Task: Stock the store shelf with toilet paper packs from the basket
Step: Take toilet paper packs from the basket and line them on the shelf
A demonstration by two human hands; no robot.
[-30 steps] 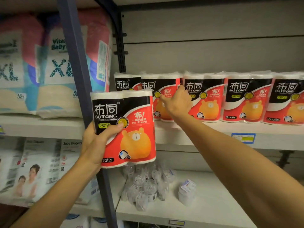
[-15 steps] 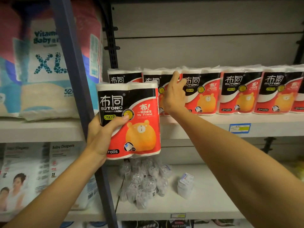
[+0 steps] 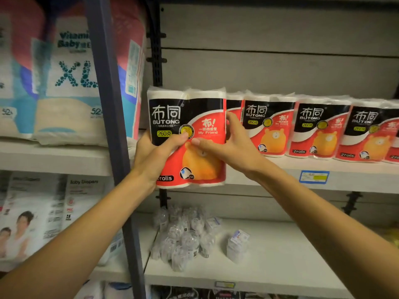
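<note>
The left hand [image 3: 154, 157] grips the toilet paper pack [image 3: 190, 134] from its left side and the right hand [image 3: 232, 147] clasps its right edge, probably to keep it upright. Just right of the right hand stands the shelf row [image 3: 319, 130]; the open room seems behind the pack, against the post [image 3: 108, 126].

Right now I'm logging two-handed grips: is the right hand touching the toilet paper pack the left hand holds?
Touching. The head view shows the right hand with its thumb lying on the front of the held pack and fingers at its right edge, opposite the left hand.
</note>
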